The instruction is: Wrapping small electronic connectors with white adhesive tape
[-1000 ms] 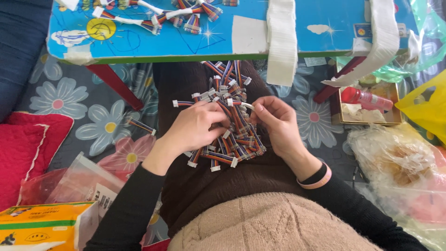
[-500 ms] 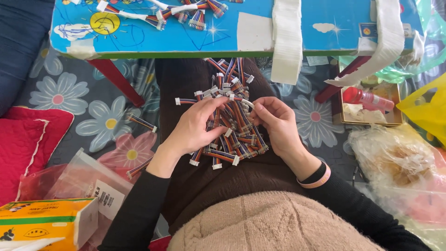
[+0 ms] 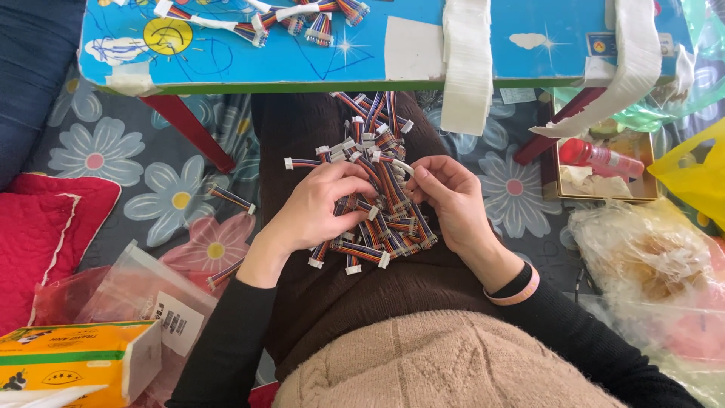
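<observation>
A pile of short multicoloured ribbon cables [image 3: 377,204] with white plug ends is spread over the lap, on a dark brown skirt [image 3: 340,302]. One cable from the pile is pinched by its white connector [image 3: 402,165] between thumb and forefinger of the right hand [image 3: 453,200]; the remaining fingers of that grip are curled loosely beneath it. The left hand [image 3: 321,211] is laid on the pile just beside that grip, its fingers bent into the cables and pressed against several of them; whether a single cable is gripped there cannot be told. A pink band [image 3: 521,287] is worn at the right wrist.

Beyond the grips, a blue painted counter [image 3: 377,53] with red legs is seen, with more cable bundles [image 3: 302,15] laid on its far edge. A stray cable [image 3: 230,199] is lying on the flowered floor cloth [image 3: 151,181], outward of the left grip. Farther that way, a red cushion [image 3: 45,242], a clear plastic bag [image 3: 136,295] and a yellow tissue box [image 3: 68,359] are found. Outward of the right grip, a yellow bag [image 3: 698,177] and crumpled clear bags [image 3: 642,257] are lying.
</observation>
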